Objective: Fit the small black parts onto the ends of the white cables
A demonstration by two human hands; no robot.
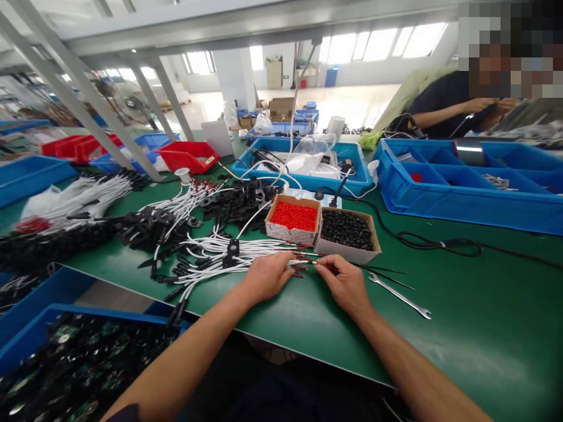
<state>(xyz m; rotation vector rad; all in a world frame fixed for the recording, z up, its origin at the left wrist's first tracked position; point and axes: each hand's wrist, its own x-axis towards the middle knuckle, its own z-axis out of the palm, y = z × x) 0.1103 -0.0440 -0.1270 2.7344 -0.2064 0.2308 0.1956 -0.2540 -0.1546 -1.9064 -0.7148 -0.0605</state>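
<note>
On the green table [475, 316], the left hand [270, 274] curls its fingers around a white cable [303, 262] near its end, and the right hand [345, 281] pinches the tip of that cable between thumb and fingers; the cable lies between both hands, near the table's near edge. To the left, a bundle of white cables [259, 248] with black connectors spreads out, a black strap [231, 253] lying across it, and its red and black wire ends crowd around the hands. Just beyond the hands, a carton of red pieces [290, 233] and a carton of black pieces [347, 249] stand side by side, blocking the straight way to the power strip [332, 199] and the blue tray [308, 181] farther back. A heap of black parts [246, 199] lies left of the cartons. Right of the right hand are thin dark wires [391, 269] and a wrench [400, 295]; beyond these runs a looped black cord [413, 234], with a divided blue bin [461, 208] at the far right. A co-worker [444, 102] sits behind it. At the far left, slanting metal posts [88, 99] rise in front of red bins.
</note>
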